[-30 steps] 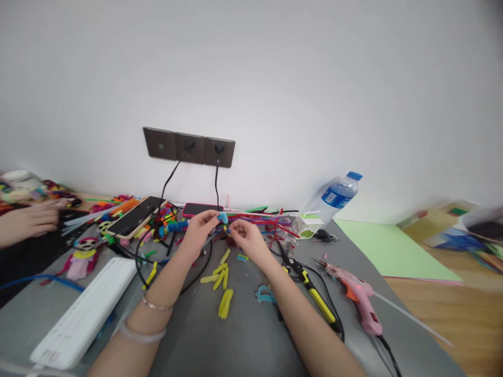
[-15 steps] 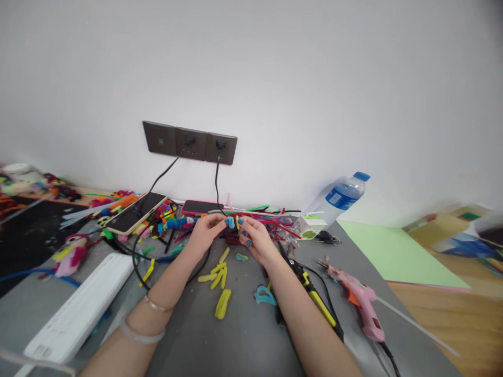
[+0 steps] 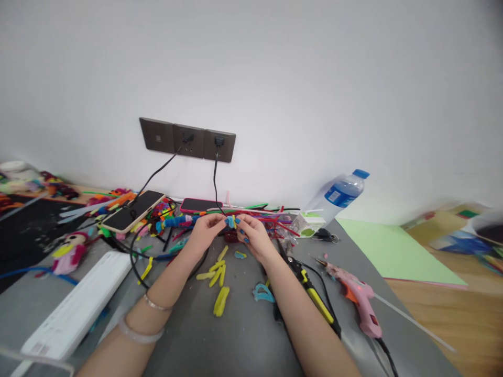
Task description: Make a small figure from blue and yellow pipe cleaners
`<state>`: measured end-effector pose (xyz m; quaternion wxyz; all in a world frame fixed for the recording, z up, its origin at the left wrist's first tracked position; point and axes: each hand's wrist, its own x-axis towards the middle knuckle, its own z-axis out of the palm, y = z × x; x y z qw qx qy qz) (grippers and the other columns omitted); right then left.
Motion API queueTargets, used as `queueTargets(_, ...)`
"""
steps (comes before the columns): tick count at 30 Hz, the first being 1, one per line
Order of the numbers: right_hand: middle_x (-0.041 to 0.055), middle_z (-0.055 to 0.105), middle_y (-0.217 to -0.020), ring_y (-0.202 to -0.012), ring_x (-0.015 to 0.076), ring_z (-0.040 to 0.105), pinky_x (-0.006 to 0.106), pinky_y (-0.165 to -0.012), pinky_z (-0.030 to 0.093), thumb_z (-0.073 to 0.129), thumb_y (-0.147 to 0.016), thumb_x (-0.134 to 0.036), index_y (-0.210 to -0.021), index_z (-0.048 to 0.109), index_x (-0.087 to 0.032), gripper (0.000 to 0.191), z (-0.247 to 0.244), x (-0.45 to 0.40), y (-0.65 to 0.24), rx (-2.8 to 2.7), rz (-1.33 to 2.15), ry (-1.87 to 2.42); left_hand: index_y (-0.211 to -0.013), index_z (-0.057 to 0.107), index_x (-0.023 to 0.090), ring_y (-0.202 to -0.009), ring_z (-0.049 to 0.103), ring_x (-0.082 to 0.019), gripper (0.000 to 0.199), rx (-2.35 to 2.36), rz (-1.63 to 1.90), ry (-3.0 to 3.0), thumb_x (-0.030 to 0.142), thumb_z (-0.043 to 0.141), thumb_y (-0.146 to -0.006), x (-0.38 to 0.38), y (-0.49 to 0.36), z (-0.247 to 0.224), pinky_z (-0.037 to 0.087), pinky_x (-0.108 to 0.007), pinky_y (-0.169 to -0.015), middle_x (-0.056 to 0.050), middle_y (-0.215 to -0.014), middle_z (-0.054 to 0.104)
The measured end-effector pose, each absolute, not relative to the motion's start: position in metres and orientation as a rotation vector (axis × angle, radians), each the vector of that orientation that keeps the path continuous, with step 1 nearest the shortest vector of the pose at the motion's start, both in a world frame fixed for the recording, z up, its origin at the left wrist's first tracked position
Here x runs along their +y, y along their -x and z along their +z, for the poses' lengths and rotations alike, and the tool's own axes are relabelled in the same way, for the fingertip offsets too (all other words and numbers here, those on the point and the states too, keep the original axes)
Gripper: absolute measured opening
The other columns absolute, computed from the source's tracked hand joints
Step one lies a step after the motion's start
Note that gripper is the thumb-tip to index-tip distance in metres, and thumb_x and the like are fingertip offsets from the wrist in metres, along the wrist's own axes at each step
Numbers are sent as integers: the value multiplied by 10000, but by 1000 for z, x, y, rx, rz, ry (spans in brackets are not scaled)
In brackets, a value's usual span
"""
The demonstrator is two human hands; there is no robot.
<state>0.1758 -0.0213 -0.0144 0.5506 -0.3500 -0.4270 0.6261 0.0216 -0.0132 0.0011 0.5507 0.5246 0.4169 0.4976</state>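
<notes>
My left hand (image 3: 207, 230) and my right hand (image 3: 253, 236) meet near the middle of the table, fingertips pinched together. Between them is a small blue and yellow pipe cleaner piece (image 3: 231, 221); the left fingers grip its blue side, the right fingers its yellow side. Fingers cover part of it. Below on the grey table lie several short yellow pipe cleaner pieces (image 3: 217, 273) and a folded yellow bundle (image 3: 221, 301). A small blue and yellow piece (image 3: 240, 255) rests close to my right hand. Beside my right forearm is a bent light-blue pipe cleaner loop (image 3: 263, 293).
To the right lie yellow-black pliers (image 3: 316, 298) and a pink glue gun (image 3: 363, 303). A water bottle (image 3: 343, 195) and a small carton (image 3: 308, 224) stand behind. A white power strip (image 3: 78, 306), a phone (image 3: 133, 211) and black cables occupy the left. Coloured pipe cleaners line the wall.
The yellow part in my right fingers has come against the blue part in my left fingers; before, a small gap showed between them. The view has shifted slightly.
</notes>
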Motion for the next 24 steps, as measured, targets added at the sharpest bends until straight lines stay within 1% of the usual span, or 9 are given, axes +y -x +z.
queueTargets(6, -100, 395, -468, -369, 26, 255, 204, -400, 164, 764, -706, -367, -708, 558, -171, 284, -13, -22, -176, -1015, 1483, 810, -702, 691, 149, -539, 456, -108, 272, 997, 1174, -1221, 396, 767, -616, -14, -22, 2, 346, -238, -534, 31, -550, 544)
queueTargets(10, -98, 429, -509, -369, 24, 268, 198, -403, 160, 756, -716, -363, -757, 539, -186, 284, -12, -23, -177, -982, 1486, 796, -700, 687, 146, -520, 428, -96, 271, 990, 1185, -1190, 385, 768, -604, -14, -23, 3, 328, -235, -526, 41, -540, 524)
queueTargets(14, -91, 446, -550, -401, 33, 274, 198, -412, 174, 762, -714, -353, -846, 580, -191, 277, -12, -22, -177, -993, 1422, 797, -688, 686, 145, -511, 415, -92, 257, 986, 1185, -1187, 371, 768, -598, -14, -23, 3, 317, -233, -517, 40, -541, 530)
queueTargets(19, -43, 529, -640, -469, 58, 320, 214, -441, 235, 762, -720, -380, -867, 620, -191, 278, -14, -21, -177, -1092, 1311, 811, -673, 679, 147, -507, 411, -91, 245, 979, 1182, -1203, 367, 762, -603, -14, -23, 4, 305, -233, -509, 41, -539, 527)
queueTargets(21, -42, 510, -639, -491, 70, 330, 219, -453, 251, 751, -737, -390, -884, 630, -195, 273, -16, -21, -177, -1126, 1296, 808, -681, 679, 147, -504, 406, -90, 248, 979, 1184, -1203, 370, 758, -606, -15, -23, 4, 295, -234, -502, 43, -537, 522)
queueTargets(24, -57, 443, -616, -502, 78, 320, 220, -464, 250, 731, -765, -394, -956, 641, -200, 287, -17, -21, -178, -1164, 1284, 797, -696, 679, 146, -494, 383, -84, 259, 983, 1180, -1195, 383, 745, -617, -15, -24, 4, 272, -233, -489, 45, -535, 514)
